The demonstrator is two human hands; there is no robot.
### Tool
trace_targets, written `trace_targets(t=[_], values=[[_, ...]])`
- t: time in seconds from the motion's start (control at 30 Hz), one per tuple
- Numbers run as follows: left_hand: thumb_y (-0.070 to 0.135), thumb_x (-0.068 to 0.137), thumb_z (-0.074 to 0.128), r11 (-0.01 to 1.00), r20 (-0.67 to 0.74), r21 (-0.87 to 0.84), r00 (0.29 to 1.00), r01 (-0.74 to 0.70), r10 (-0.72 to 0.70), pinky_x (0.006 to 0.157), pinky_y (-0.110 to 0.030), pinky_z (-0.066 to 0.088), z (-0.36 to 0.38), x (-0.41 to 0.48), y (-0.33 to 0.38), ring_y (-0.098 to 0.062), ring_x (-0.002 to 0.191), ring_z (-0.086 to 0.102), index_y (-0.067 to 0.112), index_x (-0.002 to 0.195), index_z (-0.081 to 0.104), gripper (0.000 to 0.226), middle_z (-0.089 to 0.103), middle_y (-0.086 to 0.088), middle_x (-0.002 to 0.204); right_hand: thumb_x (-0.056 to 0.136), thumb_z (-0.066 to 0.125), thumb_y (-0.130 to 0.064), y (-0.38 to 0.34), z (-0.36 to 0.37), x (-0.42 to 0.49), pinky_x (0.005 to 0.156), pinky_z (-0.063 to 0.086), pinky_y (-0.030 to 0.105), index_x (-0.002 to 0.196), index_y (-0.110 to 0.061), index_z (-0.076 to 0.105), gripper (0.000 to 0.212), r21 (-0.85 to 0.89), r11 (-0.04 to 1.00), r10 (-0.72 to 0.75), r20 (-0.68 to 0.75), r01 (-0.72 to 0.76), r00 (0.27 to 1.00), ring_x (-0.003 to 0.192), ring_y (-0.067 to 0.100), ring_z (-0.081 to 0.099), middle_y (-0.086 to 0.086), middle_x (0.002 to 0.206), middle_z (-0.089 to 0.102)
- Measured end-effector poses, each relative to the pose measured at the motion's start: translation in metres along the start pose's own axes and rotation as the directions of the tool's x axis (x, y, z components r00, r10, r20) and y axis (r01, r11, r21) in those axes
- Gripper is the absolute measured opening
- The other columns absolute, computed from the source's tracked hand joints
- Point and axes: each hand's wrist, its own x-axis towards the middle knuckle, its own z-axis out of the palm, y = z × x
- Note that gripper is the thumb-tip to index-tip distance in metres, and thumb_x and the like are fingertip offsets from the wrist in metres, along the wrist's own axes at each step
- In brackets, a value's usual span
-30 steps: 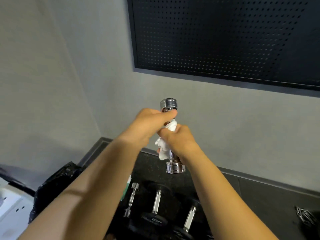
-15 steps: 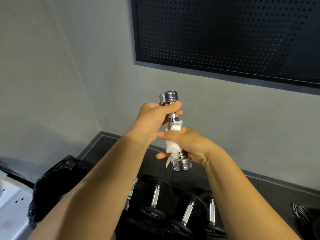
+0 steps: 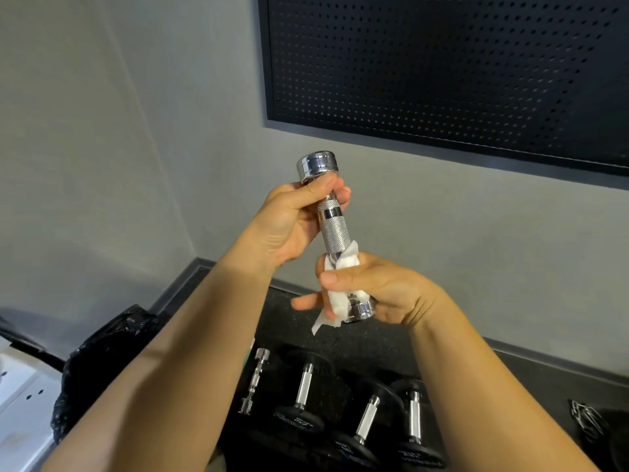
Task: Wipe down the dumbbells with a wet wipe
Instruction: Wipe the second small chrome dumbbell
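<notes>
- Since a second ago the right hand [image 3: 391, 287] has slid the wet wipe [image 3: 335, 303] down the held dumbbell [image 3: 335, 233], from mid-handle to the lower end, so the knurled grip now shows bare.
- Its long axis runs near upright in mid-air, in front of the grey wall [image 3: 442, 240] — upper head tipped slightly away and to the left, lower head nearer the person and to the right.
- It is all chrome: a short round head with a flat end cap at the top, a smooth collar below that, then a cross-hatched handle, and a matching shiny head at the bottom.
- The left hand [image 3: 289, 223] is clenched round the top of the handle, thumb pressed just under the upper head.
- The right hand grasps the lower handle and bottom head through the wipe; the thumb lies across the white tissue, one finger sticks out straight to the left, and a loose corner of wipe hangs below.
- Down on the black floor mat [image 3: 340, 345] lie a small chrome dumbbell [image 3: 256, 383] and, to its right, three black-headed dumbbells [image 3: 304, 386] with bright handles — side by side, handles pointing roughly toward the wall.
- A black perforated panel [image 3: 442, 73] is mounted above, and a crumpled black bag [image 3: 102, 352] sits at the lower left.
</notes>
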Motion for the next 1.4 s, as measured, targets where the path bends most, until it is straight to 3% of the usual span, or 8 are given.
trace_targets(t=[0.17, 0.4, 0.53, 0.7, 0.83, 0.97, 1.13, 1.4], values=[[0.009, 0.08, 0.07, 0.964, -0.107, 0.267, 0.993, -0.023, 0.053, 0.082, -0.028, 0.056, 0.004, 0.0, 0.0, -0.014, 0.073, 0.072, 0.003, 0.084, 0.066, 0.008, 0.072, -0.002, 0.068, 0.085, 0.064, -0.001, 0.008, 0.002, 0.007, 0.086, 0.053, 0.045, 0.077, -0.007, 0.056, 0.013, -0.081, 0.996, -0.045, -0.247, 0.025, 0.968, 0.083, 0.027, 0.071, 0.009, 0.068, 0.067], [0.028, 0.063, 0.08, 0.72, -0.476, 0.691, 0.787, 0.058, 0.393, 0.059, -0.035, 0.055, 0.012, 0.011, -0.027, -0.023, 0.055, 0.066, 0.01, 0.058, 0.07, 0.022, 0.071, -0.006, 0.061, 0.086, 0.059, -0.033, 0.025, 0.016, 0.031, 0.072, 0.046, 0.031, 0.093, -0.021, 0.053, 0.015, -0.579, 0.63, -0.264, -0.786, -0.517, 0.559, 0.081, 0.025, 0.063, 0.001, 0.084, 0.066], [0.012, 0.074, 0.079, 0.851, -0.367, 0.524, 0.907, 0.019, 0.205, 0.065, -0.028, 0.058, 0.006, 0.014, -0.019, -0.016, 0.063, 0.071, 0.004, 0.072, 0.07, 0.012, 0.071, -0.006, 0.067, 0.083, 0.068, -0.017, 0.025, 0.01, 0.029, 0.068, 0.059, 0.041, 0.085, -0.011, 0.056, 0.014, -0.272, 0.955, -0.096, -0.664, -0.12, 0.741, 0.07, 0.029, 0.069, 0.009, 0.07, 0.07], [0.01, 0.083, 0.064, 0.993, -0.049, 0.096, 0.997, 0.064, -0.059, 0.087, -0.03, 0.055, -0.015, 0.01, -0.011, -0.013, 0.071, 0.069, 0.003, 0.077, 0.07, 0.011, 0.07, -0.003, 0.067, 0.084, 0.063, -0.006, 0.006, 0.012, 0.009, 0.046, 0.053, 0.025, 0.078, -0.011, 0.053, 0.013, 0.05, 0.998, 0.047, -0.244, -0.035, 0.969, 0.061, 0.022, 0.07, 0.001, 0.054, 0.062], [0.014, 0.076, 0.063, 0.99, 0.06, -0.113, 0.995, 0.09, -0.083, 0.09, -0.031, 0.054, -0.019, 0.005, -0.013, -0.014, 0.071, 0.069, 0.003, 0.074, 0.071, 0.014, 0.067, -0.005, 0.069, 0.077, 0.064, -0.012, -0.001, 0.018, 0.004, 0.056, 0.052, 0.033, 0.08, -0.011, 0.051, 0.014, 0.023, 0.998, 0.063, -0.147, -0.061, 0.987, 0.056, 0.019, 0.069, -0.002, 0.05, 0.059], [0.009, 0.076, 0.077, 0.954, -0.348, 0.298, 0.934, 0.026, 0.083, 0.073, -0.03, 0.059, -0.007, 0.011, -0.014, -0.019, 0.07, 0.072, 0.003, 0.075, 0.066, 0.013, 0.071, -0.011, 0.075, 0.086, 0.065, -0.007, 0.006, 0.012, 0.022, 0.059, 0.059, 0.036, 0.087, -0.009, 0.054, 0.011, -0.196, 0.965, 0.037, -0.549, -0.172, 0.835, 0.055, 0.022, 0.067, 0.006, 0.062, 0.069], [0.029, 0.064, 0.083, 0.798, -0.563, 0.599, 0.74, 0.058, 0.368, 0.049, -0.029, 0.045, 0.0, 0.014, -0.025, -0.023, 0.045, 0.054, 0.007, 0.052, 0.061, 0.033, 0.057, -0.004, 0.048, 0.085, 0.049, -0.02, 0.005, 0.023, 0.041, 0.073, 0.049, 0.029, 0.091, -0.019, 0.059, 0.012, -0.596, 0.49, -0.217, -0.79, -0.636, 0.574, 0.072, 0.025, 0.062, 0.002, 0.083, 0.071], [0.011, 0.087, 0.062, 0.998, -0.135, -0.027, 0.989, 0.049, -0.052, 0.082, -0.026, 0.057, -0.024, 0.008, -0.011, -0.013, 0.072, 0.069, 0.002, 0.086, 0.063, 0.008, 0.07, -0.005, 0.068, 0.085, 0.066, -0.004, -0.012, 0.015, 0.017, 0.042, 0.05, 0.023, 0.084, -0.01, 0.054, 0.013, -0.121, 0.976, 0.138, -0.317, -0.184, 0.938, 0.05, 0.019, 0.065, 0.004, 0.059, 0.064]])
